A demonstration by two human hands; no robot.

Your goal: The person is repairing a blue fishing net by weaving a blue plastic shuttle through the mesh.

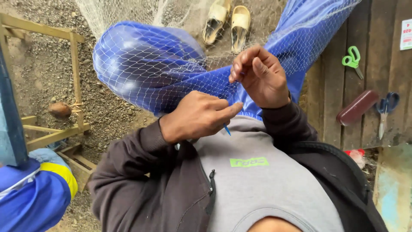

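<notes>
Grey shirt (257, 180), hands (197, 116) (262, 77) pinching white net (171, 64).

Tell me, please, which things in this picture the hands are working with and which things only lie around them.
In hand:
left hand, pinching a thin blue tool
right hand, fingers closed on the white net

Lying about:
green scissors
blue scissors
dark red case
pair of sandals
wooden frame

Fine white mesh net (141, 64) over glossy blue trousers (171, 73) (smooth, shiny cloth); rough gravel ground (107, 111).
</notes>
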